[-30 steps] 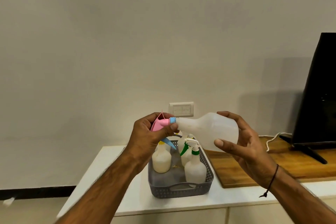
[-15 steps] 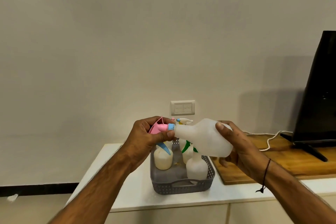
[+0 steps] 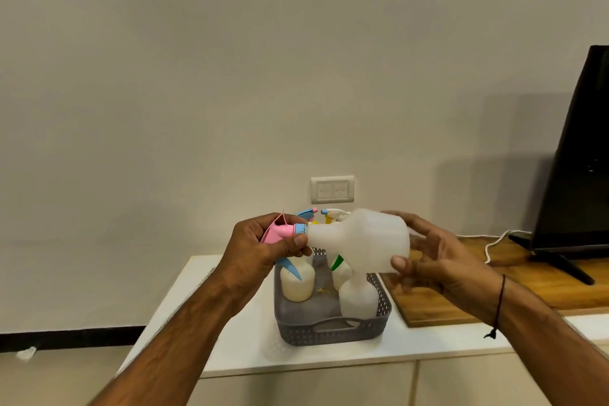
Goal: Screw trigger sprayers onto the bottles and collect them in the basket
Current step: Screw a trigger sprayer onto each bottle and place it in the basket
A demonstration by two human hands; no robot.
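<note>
The translucent white plastic bottle [image 3: 362, 241] lies on its side in mid-air, held between both hands above the grey perforated plastic basket [image 3: 329, 330]. In the head view, the left hand [image 3: 263, 247] has its grip clenched around the pink trigger sprayer with a blue collar and blue lever [image 3: 283, 234], which sits at the bottle's neck. The right hand [image 3: 438, 254] cups the bottle's base loosely, thumb under the lower edge and fingers spread behind it, so its grip is partly released. Below both grips, the basket rests on the white tabletop [image 3: 230, 323] and holds several upright white bottles with sprayers [image 3: 298, 283]. Right of the right grip lie a wooden board [image 3: 461, 300] and a black screen [image 3: 576, 158].
</note>
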